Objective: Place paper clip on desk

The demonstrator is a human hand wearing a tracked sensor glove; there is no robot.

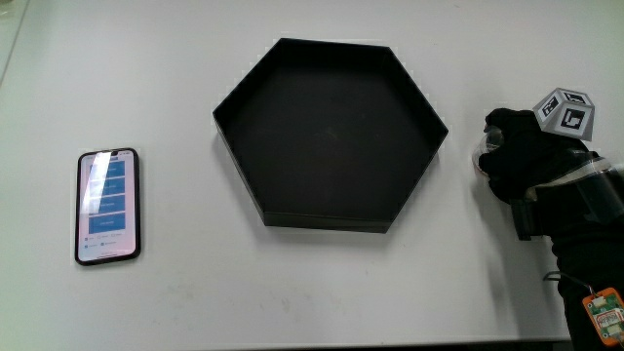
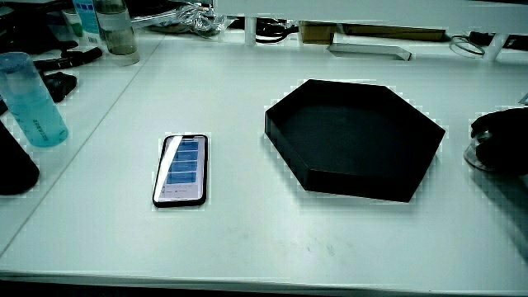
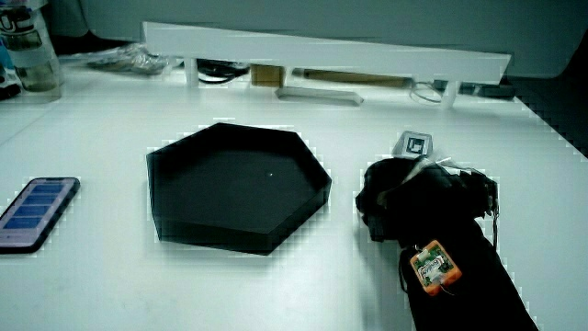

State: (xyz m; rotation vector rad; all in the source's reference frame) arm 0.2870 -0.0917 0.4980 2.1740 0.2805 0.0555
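You've got 1 phone (image 1: 107, 206), then 1 hex tray (image 1: 244, 93), then your hand (image 1: 522, 156) on the desk (image 1: 322, 292) beside the tray. Fingers curled; can't tell what they hold. Paper clip not visible.

Your hand (image 1: 522, 151) rests low on the worktop (image 1: 322, 283), knuckles up. Your forearm (image 3: 459, 276) runs back toward you.

Black-gloved hand (image 1: 526, 156), patterned cube (image 1: 565, 110), orange tag (image 3: 429, 266).
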